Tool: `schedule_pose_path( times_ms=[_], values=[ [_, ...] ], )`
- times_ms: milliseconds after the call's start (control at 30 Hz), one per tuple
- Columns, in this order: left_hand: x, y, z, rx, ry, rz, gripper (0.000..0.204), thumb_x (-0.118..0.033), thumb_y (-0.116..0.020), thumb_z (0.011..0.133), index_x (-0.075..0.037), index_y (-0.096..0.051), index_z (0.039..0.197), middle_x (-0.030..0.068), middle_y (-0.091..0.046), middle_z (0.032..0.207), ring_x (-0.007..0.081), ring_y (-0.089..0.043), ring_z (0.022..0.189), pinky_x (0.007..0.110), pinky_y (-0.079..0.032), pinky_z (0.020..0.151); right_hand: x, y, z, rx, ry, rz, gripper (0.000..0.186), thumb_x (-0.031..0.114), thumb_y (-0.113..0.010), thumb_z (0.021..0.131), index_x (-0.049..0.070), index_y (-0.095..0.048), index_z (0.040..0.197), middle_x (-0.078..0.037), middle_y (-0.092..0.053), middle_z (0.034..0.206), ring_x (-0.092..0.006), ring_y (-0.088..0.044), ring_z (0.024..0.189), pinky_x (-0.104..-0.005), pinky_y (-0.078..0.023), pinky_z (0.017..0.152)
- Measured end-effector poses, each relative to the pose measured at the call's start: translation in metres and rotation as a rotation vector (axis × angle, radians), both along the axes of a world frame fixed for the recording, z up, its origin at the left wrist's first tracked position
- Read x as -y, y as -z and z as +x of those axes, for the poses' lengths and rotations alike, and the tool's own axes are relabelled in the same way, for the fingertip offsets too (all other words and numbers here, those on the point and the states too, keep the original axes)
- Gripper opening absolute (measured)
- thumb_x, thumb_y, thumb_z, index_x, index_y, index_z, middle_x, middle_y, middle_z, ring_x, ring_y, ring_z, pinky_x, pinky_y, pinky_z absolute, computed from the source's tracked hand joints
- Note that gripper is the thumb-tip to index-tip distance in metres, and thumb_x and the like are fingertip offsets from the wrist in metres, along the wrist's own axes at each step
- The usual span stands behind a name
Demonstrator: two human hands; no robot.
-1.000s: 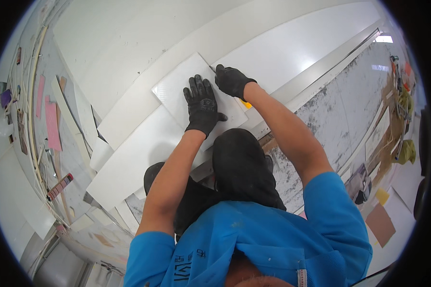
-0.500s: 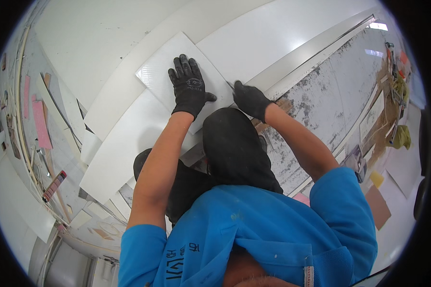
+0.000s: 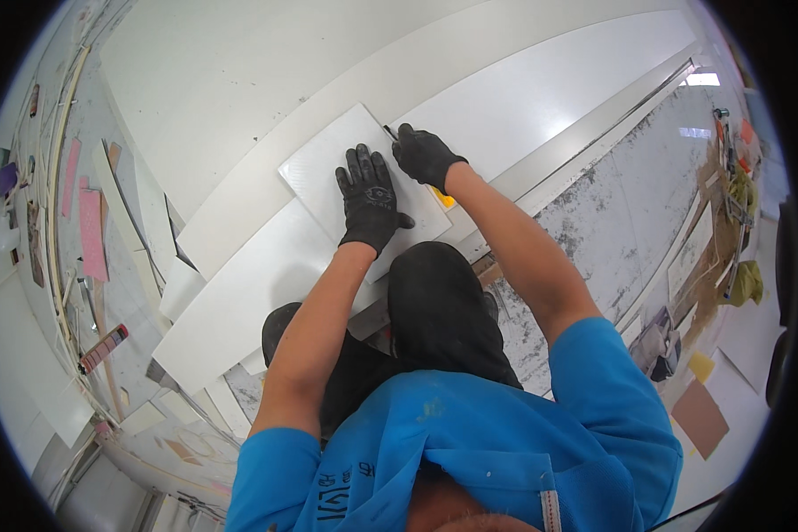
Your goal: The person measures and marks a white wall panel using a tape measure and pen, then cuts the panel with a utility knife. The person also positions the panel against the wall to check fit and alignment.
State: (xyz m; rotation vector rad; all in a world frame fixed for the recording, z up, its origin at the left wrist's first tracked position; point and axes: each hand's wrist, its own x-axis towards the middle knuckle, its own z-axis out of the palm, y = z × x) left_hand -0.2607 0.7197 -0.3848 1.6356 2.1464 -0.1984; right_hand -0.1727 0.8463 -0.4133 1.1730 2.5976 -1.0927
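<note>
My left hand (image 3: 370, 202), in a black glove, lies flat with its fingers stretched out on a smaller white rectangular sheet (image 3: 317, 168). That sheet rests at an angle across larger white panels (image 3: 230, 297). At its upper right edge, my gloved right hand (image 3: 427, 158) is closed around what looks like a utility knife (image 3: 389, 132); only a thin dark tip shows past the fingers. Beneath my right wrist, a yellow patch (image 3: 443, 197) shows beside the sheet's edge; what it belongs to is hidden.
A long pale strip (image 3: 594, 133) runs to the upper right, beside a grey, stained surface (image 3: 576, 239). Pink strips (image 3: 92, 232), narrow offcuts and a printed tube (image 3: 104, 348) lie at left. Cloths (image 3: 745, 282) and a brown piece (image 3: 700, 418) are at right.
My right hand has moved up and left along the sheet's edge, uncovering the yellow patch. The view has shifted, so the sheet and my left hand appear lower and farther right.
</note>
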Motion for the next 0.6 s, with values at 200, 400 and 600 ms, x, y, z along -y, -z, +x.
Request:
schedule_pose_path(
  times_ms=[200, 400, 600],
  values=[
    [-0.001, 0.001, 0.002, -0.022, 0.001, -0.028, 0.127, -0.056, -0.082, 0.053, 0.005, -0.019, 0.144, 0.0278, -0.012, 0.151, 0.0424, -0.008, 0.142, 0.056, -0.013, 0.112, -0.008, -0.003, -0.012, 0.127, -0.135, -0.019, 0.027, 0.012, -0.043, 0.085, -0.009, -0.051, 0.100, -0.029, -0.063, 0.092, -0.0388, -0.064, 0.089, -0.0438, -0.051, 0.080],
    [-0.002, 0.000, 0.001, -0.020, 0.011, 0.010, 0.126, -0.056, -0.082, 0.053, 0.005, -0.020, 0.144, 0.0284, -0.013, 0.151, 0.0429, -0.009, 0.142, 0.056, -0.013, 0.112, -0.013, -0.016, -0.009, 0.211, -0.247, -0.090, 0.023, 0.012, -0.044, 0.087, -0.008, -0.049, 0.096, -0.029, -0.063, 0.089, -0.0360, -0.064, 0.083, -0.0408, -0.052, 0.072],
    [-0.001, 0.001, 0.002, -0.023, -0.008, -0.001, 0.126, -0.057, -0.081, 0.055, 0.006, -0.018, 0.144, 0.0286, -0.013, 0.151, 0.0428, -0.009, 0.142, 0.056, -0.013, 0.112, 0.017, -0.014, 0.030, 0.214, -0.145, -0.093, 0.022, 0.009, -0.041, 0.085, -0.008, -0.048, 0.098, -0.031, -0.063, 0.089, -0.0419, -0.063, 0.088, -0.0457, -0.050, 0.079]
  ],
)
